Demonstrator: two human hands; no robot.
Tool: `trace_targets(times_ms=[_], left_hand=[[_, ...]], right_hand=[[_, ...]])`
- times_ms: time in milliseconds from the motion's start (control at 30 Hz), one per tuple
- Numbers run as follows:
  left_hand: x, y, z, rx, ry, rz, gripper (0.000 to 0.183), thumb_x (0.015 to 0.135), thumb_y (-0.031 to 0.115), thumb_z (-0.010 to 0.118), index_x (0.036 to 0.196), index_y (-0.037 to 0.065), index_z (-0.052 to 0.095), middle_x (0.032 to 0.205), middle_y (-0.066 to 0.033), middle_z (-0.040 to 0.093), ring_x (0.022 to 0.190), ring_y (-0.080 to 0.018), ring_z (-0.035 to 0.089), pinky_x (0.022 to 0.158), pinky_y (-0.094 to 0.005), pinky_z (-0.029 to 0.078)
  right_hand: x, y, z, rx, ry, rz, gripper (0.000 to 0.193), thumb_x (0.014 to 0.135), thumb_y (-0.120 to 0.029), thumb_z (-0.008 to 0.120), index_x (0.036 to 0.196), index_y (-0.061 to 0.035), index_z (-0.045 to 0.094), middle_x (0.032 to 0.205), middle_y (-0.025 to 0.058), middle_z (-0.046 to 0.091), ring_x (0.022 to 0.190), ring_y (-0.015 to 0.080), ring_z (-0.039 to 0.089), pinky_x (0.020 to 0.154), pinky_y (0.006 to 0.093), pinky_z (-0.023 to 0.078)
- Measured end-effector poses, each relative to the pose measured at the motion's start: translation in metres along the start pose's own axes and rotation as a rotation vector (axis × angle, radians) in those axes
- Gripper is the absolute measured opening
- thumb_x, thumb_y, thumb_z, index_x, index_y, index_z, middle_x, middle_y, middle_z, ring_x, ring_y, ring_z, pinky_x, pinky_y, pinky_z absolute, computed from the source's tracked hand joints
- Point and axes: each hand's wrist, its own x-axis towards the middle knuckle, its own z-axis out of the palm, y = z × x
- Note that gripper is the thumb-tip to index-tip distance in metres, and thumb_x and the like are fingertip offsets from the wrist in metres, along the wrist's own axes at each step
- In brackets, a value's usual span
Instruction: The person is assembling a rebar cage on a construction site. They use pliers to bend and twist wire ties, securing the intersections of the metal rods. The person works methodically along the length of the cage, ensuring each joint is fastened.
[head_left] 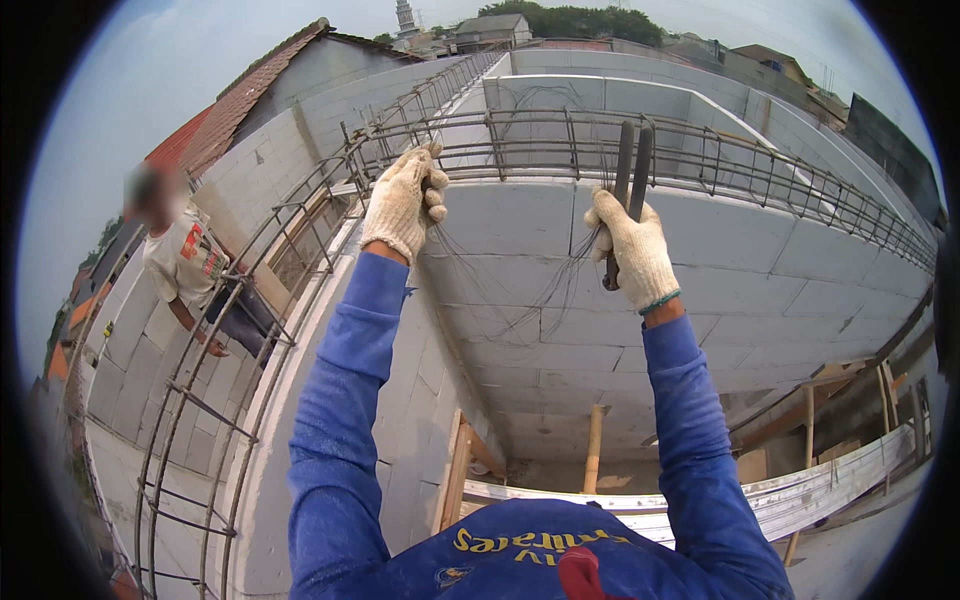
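My left hand [408,203], in a cream knit glove, is closed beside the corner of a steel rebar cage [480,148]. Thin tie wire [500,262] runs from its curled fingers in loose loops toward my right hand. My right hand [636,246], gloved the same way, grips a pair of pincers [641,165]. Their two long dark handles point up past the cage bars, and the head shows below my fingers. Part of the wire passes close to this hand; whether the hand also holds it, I cannot tell. More thin wire loops [545,100] show behind the cage.
Pale block walls [720,230] carry the cage. A second rebar cage [180,400] runs down the left wall top. Beyond it stands a person [195,260] in a light shirt. Below are a bamboo post [594,450] and long pale metal lengths [830,488].
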Motion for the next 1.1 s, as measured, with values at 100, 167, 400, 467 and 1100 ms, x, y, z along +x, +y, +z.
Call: trace_targets(times_ms=[100,167,400,467,1100], left_hand=[[-0.009,-0.001,0.006,0.061,-0.021,-0.060,0.027,0.115,0.020,0.059,0.132,0.005,0.073,0.096,-0.0037,0.073,0.075,-0.0130,0.071,0.067,-0.0325,0.066],[-0.020,-0.012,0.015,0.106,-0.066,-0.091,0.030,0.113,0.021,0.065,0.136,0.003,0.071,0.104,-0.0049,0.075,0.087,-0.0154,0.074,0.079,-0.0373,0.069],[-0.025,-0.046,0.030,0.162,-0.163,-0.101,0.030,0.110,0.020,0.069,0.132,0.001,0.074,0.108,-0.0075,0.078,0.090,-0.0167,0.077,0.083,-0.0365,0.069],[-0.031,-0.048,0.036,0.194,-0.191,-0.118,0.030,0.110,0.020,0.067,0.133,0.000,0.073,0.108,-0.0082,0.078,0.088,-0.0172,0.077,0.081,-0.0359,0.069],[0.080,0.337,-0.262,1.604,1.248,0.243,0.049,0.095,0.036,0.061,0.133,0.010,0.079,0.144,-0.0218,0.071,0.136,-0.0425,0.067,0.114,-0.0510,0.054]], right_hand=[[-0.008,-0.002,0.003,-0.055,-0.024,0.023,0.037,0.104,-0.039,0.074,0.111,-0.0022,0.073,0.084,0.0038,0.070,0.059,0.0060,0.060,0.057,0.0276,0.057],[-0.011,0.005,0.011,-0.031,-0.090,0.019,0.042,0.103,-0.037,0.078,0.124,0.0000,0.073,0.085,0.0042,0.070,0.056,0.0061,0.059,0.054,0.0273,0.058],[-0.021,0.018,0.046,-0.149,-0.265,0.038,0.053,0.097,-0.042,0.084,0.123,0.0032,0.074,0.081,0.0037,0.067,0.058,0.0069,0.061,0.050,0.0246,0.056],[-0.018,0.021,0.048,-0.166,-0.274,0.117,0.049,0.097,-0.043,0.084,0.117,0.0017,0.075,0.078,0.0032,0.066,0.056,0.0074,0.060,0.050,0.0247,0.056],[0.039,0.071,-0.108,0.442,0.240,0.239,0.019,0.108,-0.034,0.075,0.099,-0.0186,0.068,0.077,-0.0073,0.059,0.053,0.0025,0.048,0.048,0.0228,0.043]])
